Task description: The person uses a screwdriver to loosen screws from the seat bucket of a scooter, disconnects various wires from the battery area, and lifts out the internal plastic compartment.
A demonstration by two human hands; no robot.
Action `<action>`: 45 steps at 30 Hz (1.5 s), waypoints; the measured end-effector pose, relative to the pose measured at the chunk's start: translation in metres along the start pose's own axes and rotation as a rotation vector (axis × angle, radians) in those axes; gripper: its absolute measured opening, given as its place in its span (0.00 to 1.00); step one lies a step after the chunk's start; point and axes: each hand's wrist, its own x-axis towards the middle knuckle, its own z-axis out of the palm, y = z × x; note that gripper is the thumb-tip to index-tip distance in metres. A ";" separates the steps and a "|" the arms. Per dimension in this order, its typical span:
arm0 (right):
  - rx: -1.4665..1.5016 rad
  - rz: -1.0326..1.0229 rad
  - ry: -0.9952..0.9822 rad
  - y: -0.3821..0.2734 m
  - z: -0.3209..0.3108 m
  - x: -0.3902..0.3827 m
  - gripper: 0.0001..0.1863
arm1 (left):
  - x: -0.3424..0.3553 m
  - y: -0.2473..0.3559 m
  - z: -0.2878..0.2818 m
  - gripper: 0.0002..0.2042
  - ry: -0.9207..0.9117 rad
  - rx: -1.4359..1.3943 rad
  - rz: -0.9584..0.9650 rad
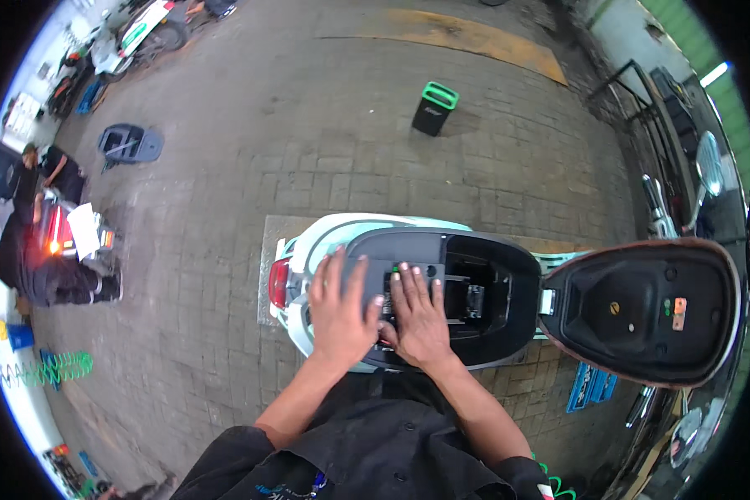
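Observation:
A mint-and-white scooter (333, 227) stands before me with its seat (642, 312) flipped up to the right, underside showing. Its black storage well (508, 292) lies exposed. My left hand (342, 321) is over the rear of a flat black panel (400, 243), fingers spread, holding nothing; whether it touches is unclear. My right hand (422, 323) lies palm down beside it, fingers stretched over the panel's inner edge. Small dark fittings between the hands are partly covered. The red tail light (280, 282) is left of my left hand.
A black battery-like box (432, 118) with a green top stands on the brick floor beyond the scooter. A dark grey plastic part (131, 143) lies far left. People work beside another scooter (68, 229) at left. A metal rack (642, 92) runs along the right.

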 end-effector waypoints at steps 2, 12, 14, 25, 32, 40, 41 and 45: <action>-0.071 -0.029 -0.087 0.002 -0.001 -0.001 0.42 | 0.018 0.029 0.014 0.33 -0.117 0.050 0.151; 0.375 0.523 0.486 0.104 -0.057 -0.156 0.44 | 0.036 0.057 0.070 0.46 -0.063 0.489 -0.040; 0.227 0.973 1.017 0.131 -0.093 -0.220 0.44 | 0.037 0.058 0.074 0.48 0.071 0.572 -0.305; 0.583 0.672 1.262 0.287 -0.296 -0.342 0.50 | 0.045 0.062 0.077 0.50 -0.014 0.703 -0.738; 0.456 0.342 1.162 0.240 -0.326 -0.291 0.48 | 0.055 0.049 0.078 0.53 0.142 0.645 -0.668; 0.312 0.139 1.093 0.207 -0.357 -0.222 0.49 | 0.038 -0.003 0.095 0.52 0.149 0.422 -0.790; 0.269 0.221 1.060 0.199 -0.356 -0.222 0.50 | 0.034 -0.008 0.096 0.51 0.149 0.416 -0.809; 0.241 0.177 1.037 0.175 -0.340 -0.229 0.53 | 0.030 -0.021 0.097 0.50 0.167 0.365 -0.782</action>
